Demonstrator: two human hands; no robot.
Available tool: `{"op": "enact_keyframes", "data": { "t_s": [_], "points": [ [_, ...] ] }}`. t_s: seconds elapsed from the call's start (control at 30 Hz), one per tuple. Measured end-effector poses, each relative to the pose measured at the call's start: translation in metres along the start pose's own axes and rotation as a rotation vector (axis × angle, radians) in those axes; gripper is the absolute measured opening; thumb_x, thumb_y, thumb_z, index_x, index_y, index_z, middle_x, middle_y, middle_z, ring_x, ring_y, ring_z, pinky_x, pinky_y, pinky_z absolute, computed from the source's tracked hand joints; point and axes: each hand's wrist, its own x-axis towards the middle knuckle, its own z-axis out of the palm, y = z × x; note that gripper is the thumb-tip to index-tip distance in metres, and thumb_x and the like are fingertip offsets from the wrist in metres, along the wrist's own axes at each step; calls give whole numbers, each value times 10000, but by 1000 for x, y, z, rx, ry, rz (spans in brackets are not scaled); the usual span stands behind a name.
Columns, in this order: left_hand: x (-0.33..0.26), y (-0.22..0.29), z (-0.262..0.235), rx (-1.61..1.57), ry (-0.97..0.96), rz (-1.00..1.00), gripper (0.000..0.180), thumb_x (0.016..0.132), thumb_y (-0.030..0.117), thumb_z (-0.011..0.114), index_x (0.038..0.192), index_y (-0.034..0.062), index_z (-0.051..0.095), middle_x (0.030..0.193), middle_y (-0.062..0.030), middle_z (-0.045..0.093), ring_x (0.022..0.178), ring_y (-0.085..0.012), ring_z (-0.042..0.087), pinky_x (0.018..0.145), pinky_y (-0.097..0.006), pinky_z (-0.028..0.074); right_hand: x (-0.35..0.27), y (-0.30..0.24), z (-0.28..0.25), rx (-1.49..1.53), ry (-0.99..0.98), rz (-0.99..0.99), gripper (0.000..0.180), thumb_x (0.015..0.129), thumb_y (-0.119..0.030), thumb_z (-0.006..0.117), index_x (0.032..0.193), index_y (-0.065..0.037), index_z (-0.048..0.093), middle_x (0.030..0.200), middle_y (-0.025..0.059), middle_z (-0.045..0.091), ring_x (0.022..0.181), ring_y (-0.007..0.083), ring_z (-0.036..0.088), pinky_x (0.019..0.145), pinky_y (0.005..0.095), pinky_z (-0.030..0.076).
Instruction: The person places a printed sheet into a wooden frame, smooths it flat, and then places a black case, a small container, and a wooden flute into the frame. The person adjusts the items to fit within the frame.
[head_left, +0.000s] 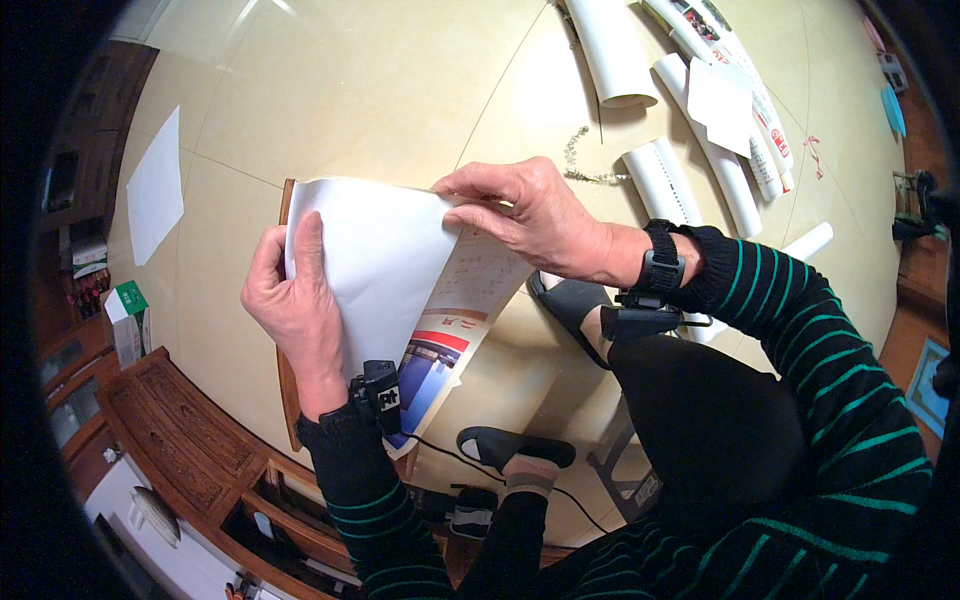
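Between my hands is a white sheet of paper (375,245), its upper edge held up. My left hand (298,305) grips the sheet's left side, with the thumb lying on the white face and the fingers behind it. At the upper right corner, my right hand (530,218) pinches the edge between thumb and fingers. A printed calendar-like page (438,352) with a red band and a blue picture shows beside and below the white face; whether it is the same sheet's other side I cannot tell. A brown wooden edge (288,380) runs along the left, behind my left hand.
Several rolled papers (655,180) lie on the tiled floor at the upper right, one under a white sheet (720,105). Another white sheet (156,190) is at the far left. Carved wooden furniture (190,420) and a green-and-white box (128,315) stand left. My slippered feet (510,448) are below.
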Motion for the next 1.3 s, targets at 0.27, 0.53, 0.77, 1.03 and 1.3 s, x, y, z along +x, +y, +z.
{"op": "enact_keyframes", "data": {
  "t_s": [0.27,0.53,0.77,1.03,1.3],
  "points": [
    [-1,0,1,20,33,-20,325,986,200,695,728,42,575,654,72,426,632,-30,356,543,-226,282,-5,-2,7,21,34,9,276,901,-108,719,1164,-56,657,930,135,731,817,235,731,735,322,595],
    [-1,2,-4,16,51,-39,315,998,176,676,735,40,566,672,64,447,651,-34,373,571,-223,319,-11,7,-6,75,100,97,204,883,-85,744,1051,-51,634,940,75,697,846,156,713,744,280,596],
    [0,0,-7,-1,45,-25,310,996,183,680,747,35,569,685,62,466,667,-36,385,585,-220,323,-8,8,-7,63,101,-44,156,872,-52,746,1012,-25,683,937,76,708,868,145,707,780,269,586],
    [-5,-2,-8,-12,41,-24,299,992,188,687,748,57,576,690,70,465,677,-39,383,609,-212,323,-2,-1,-8,316,35,323,181,899,-126,750,1062,-49,728,1049,53,705,975,136,685,936,304,565],
    [-5,-7,-9,-42,48,-3,310,983,202,701,737,62,575,679,74,464,670,-38,370,602,-212,308,7,-7,-1,261,-12,317,254,873,-107,774,1096,-29,678,1089,53,680,997,134,650,924,301,548]
  ]
}}
